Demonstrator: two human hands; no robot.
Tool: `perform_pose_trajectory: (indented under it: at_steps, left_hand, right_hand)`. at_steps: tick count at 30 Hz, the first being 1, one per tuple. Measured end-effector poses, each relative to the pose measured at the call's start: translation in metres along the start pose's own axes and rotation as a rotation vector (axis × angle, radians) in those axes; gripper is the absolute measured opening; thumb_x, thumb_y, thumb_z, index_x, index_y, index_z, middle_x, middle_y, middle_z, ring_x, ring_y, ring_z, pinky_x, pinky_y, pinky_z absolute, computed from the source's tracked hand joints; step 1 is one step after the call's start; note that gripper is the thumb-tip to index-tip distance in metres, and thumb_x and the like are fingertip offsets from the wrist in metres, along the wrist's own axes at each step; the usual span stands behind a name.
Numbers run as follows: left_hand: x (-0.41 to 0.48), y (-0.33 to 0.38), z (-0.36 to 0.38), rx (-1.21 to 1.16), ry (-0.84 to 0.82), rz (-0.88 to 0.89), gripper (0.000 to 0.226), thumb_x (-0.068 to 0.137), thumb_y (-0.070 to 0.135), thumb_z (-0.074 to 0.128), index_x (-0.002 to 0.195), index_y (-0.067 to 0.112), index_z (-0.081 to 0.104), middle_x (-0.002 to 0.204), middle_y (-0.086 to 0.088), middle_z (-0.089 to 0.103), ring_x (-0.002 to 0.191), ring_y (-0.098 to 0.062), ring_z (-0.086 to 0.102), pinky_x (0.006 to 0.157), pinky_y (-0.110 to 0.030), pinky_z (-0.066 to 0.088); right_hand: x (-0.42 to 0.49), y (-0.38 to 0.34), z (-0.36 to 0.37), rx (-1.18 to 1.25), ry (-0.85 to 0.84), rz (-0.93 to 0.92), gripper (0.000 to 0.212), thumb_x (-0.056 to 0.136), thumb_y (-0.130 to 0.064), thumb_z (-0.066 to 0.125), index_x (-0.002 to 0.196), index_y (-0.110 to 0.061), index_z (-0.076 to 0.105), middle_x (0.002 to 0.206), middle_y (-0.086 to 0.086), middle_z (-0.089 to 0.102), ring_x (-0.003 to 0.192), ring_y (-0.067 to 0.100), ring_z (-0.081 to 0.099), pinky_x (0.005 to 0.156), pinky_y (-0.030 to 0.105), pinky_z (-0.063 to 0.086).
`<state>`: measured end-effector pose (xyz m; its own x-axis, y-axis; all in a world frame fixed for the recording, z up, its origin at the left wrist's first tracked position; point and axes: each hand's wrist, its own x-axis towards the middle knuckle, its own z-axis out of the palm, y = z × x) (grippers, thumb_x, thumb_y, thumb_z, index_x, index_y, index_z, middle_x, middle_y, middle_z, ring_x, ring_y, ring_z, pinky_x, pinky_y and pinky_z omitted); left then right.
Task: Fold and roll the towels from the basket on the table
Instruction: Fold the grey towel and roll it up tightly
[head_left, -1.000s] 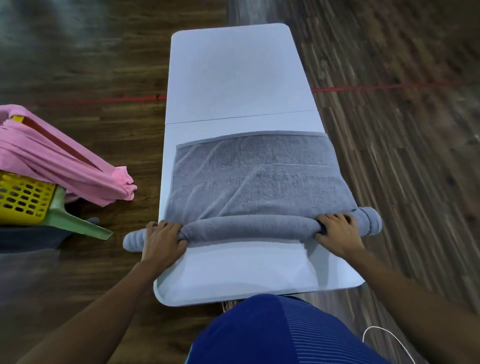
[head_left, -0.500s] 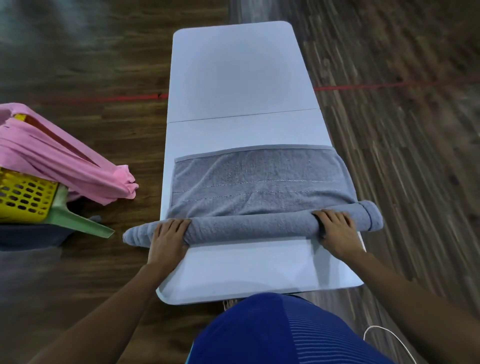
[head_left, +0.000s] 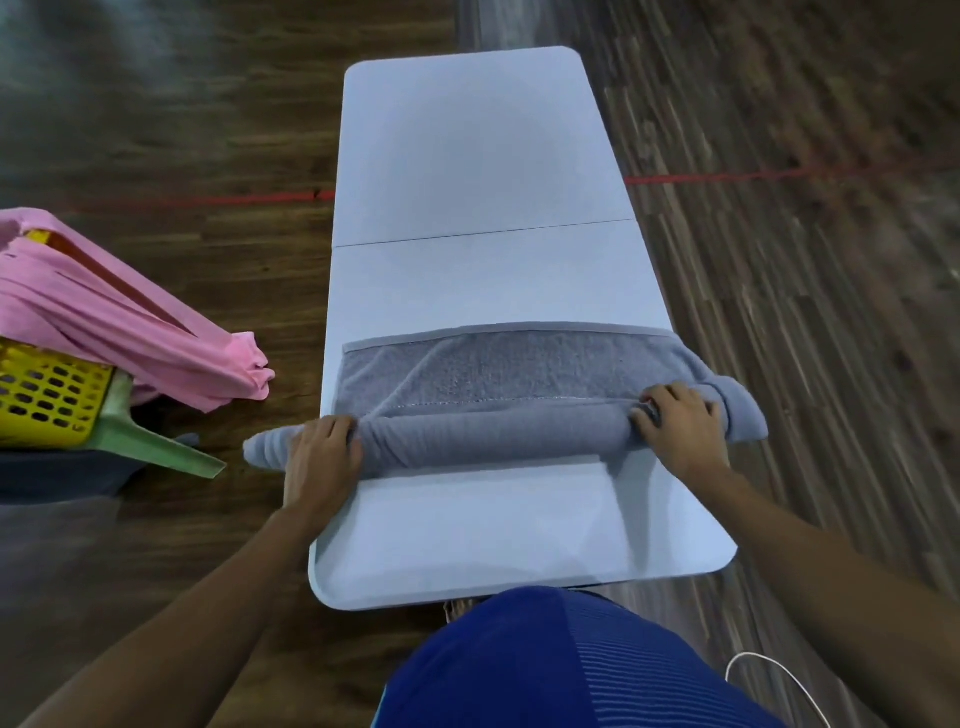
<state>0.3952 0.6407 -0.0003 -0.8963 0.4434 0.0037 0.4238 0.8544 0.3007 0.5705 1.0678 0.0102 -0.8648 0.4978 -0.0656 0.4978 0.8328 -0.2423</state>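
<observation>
A grey towel (head_left: 498, 410) lies across the white table (head_left: 478, 156), its near part wound into a thick roll and a short flat strip left beyond it. My left hand (head_left: 322, 457) grips the roll's left end at the table's left edge, fingers curled over the top. My right hand (head_left: 680, 426) grips the roll near its right end, fingers curled over it. Both ends of the roll stick out past the table's sides. A yellow basket (head_left: 47, 400) with a pink towel (head_left: 124, 322) draped over it stands on the left.
The basket rests on a green stand (head_left: 156, 447) on the wooden floor. A red line (head_left: 779, 174) crosses the floor behind the table. A white cable (head_left: 769, 670) hangs at the lower right. My blue shirt (head_left: 545, 665) fills the bottom.
Both hands have pushed the roll away from me. The roll has grown thicker and the flat part of the grey towel has become shorter.
</observation>
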Motion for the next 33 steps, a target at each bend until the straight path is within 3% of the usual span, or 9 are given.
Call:
perform_pose_trajectory:
  at_steps: [3, 6, 10, 15, 20, 22, 27, 30, 33]
  left_hand:
    - [-0.008, 0.004, 0.008, 0.147, -0.192, 0.069, 0.058, 0.079, 0.033, 0.065, 0.131, 0.009, 0.055, 0.129, -0.014, 0.058, 0.120, -0.032, 0.052, 0.107, -0.050, 0.035]
    - [-0.007, 0.004, 0.008, 0.229, -0.304, 0.033, 0.069, 0.076, 0.023, 0.071, 0.140, 0.012, 0.046, 0.141, -0.011, 0.049, 0.131, -0.031, 0.041, 0.113, -0.049, 0.026]
    - [0.001, 0.005, 0.000, 0.190, -0.248, 0.050, 0.032, 0.079, 0.033, 0.059, 0.107, 0.018, 0.062, 0.105, -0.007, 0.066, 0.104, -0.027, 0.056, 0.099, -0.047, 0.034]
    - [0.009, 0.002, -0.019, 0.120, -0.583, -0.026, 0.029, 0.086, 0.044, 0.037, 0.078, 0.024, 0.057, 0.075, 0.010, 0.058, 0.084, -0.013, 0.055, 0.100, -0.046, 0.027]
    - [0.003, -0.002, -0.009, -0.065, -0.016, -0.163, 0.019, 0.090, 0.015, 0.053, 0.105, 0.009, 0.062, 0.098, -0.010, 0.066, 0.091, -0.028, 0.058, 0.088, -0.047, 0.043]
    - [-0.003, 0.004, -0.004, -0.075, -0.034, -0.040, 0.031, 0.089, 0.023, 0.047, 0.112, 0.008, 0.062, 0.105, -0.014, 0.067, 0.093, -0.028, 0.059, 0.088, -0.046, 0.046]
    - [-0.009, 0.007, 0.007, 0.181, -0.418, 0.055, 0.073, 0.079, 0.044, 0.065, 0.143, 0.020, 0.040, 0.146, -0.006, 0.044, 0.135, -0.027, 0.038, 0.117, -0.049, 0.015]
    - [-0.005, 0.005, 0.005, 0.160, -0.392, 0.056, 0.058, 0.075, 0.047, 0.062, 0.127, 0.022, 0.052, 0.129, -0.005, 0.060, 0.121, -0.026, 0.052, 0.110, -0.048, 0.029]
    - [0.004, 0.004, -0.009, 0.145, -0.523, -0.010, 0.047, 0.073, 0.055, 0.051, 0.112, 0.028, 0.053, 0.109, -0.002, 0.068, 0.101, -0.026, 0.062, 0.092, -0.043, 0.042]
  right_hand:
    - [-0.011, 0.001, 0.005, -0.045, -0.166, -0.116, 0.052, 0.079, -0.056, 0.067, 0.122, -0.028, 0.057, 0.124, -0.003, 0.059, 0.118, 0.025, 0.050, 0.104, 0.046, 0.029]
    - [-0.019, 0.005, 0.011, -0.125, -0.224, -0.147, 0.057, 0.077, -0.033, 0.073, 0.130, -0.027, 0.052, 0.132, 0.000, 0.056, 0.125, 0.026, 0.045, 0.111, 0.048, 0.019]
    - [-0.015, 0.000, 0.006, -0.158, -0.203, -0.127, 0.042, 0.074, -0.027, 0.069, 0.115, -0.029, 0.062, 0.113, -0.003, 0.066, 0.110, 0.024, 0.055, 0.101, 0.045, 0.026]
    - [0.003, -0.003, -0.020, -0.127, -0.565, -0.098, 0.034, 0.066, -0.055, 0.050, 0.090, -0.032, 0.060, 0.088, -0.011, 0.065, 0.093, 0.017, 0.057, 0.089, 0.039, 0.029]
    - [0.003, -0.003, -0.008, -0.013, -0.062, -0.047, 0.030, 0.089, -0.037, 0.061, 0.114, -0.022, 0.063, 0.120, 0.004, 0.063, 0.114, 0.027, 0.053, 0.099, 0.043, 0.031]
    - [-0.001, -0.007, -0.004, -0.003, -0.010, -0.104, 0.035, 0.089, -0.044, 0.061, 0.115, -0.022, 0.062, 0.121, 0.003, 0.063, 0.114, 0.026, 0.053, 0.101, 0.044, 0.028]
    - [-0.012, -0.002, 0.006, -0.156, -0.310, -0.174, 0.077, 0.071, -0.048, 0.077, 0.137, -0.028, 0.045, 0.140, 0.000, 0.047, 0.133, 0.026, 0.037, 0.116, 0.055, 0.007]
    - [-0.008, -0.002, 0.008, -0.193, -0.315, -0.153, 0.056, 0.075, -0.036, 0.068, 0.129, -0.031, 0.052, 0.129, -0.003, 0.058, 0.126, 0.023, 0.045, 0.115, 0.055, 0.012]
    - [0.004, -0.006, -0.006, -0.107, -0.559, -0.106, 0.055, 0.064, -0.052, 0.056, 0.117, -0.035, 0.056, 0.113, -0.006, 0.065, 0.115, 0.021, 0.055, 0.110, 0.048, 0.020]
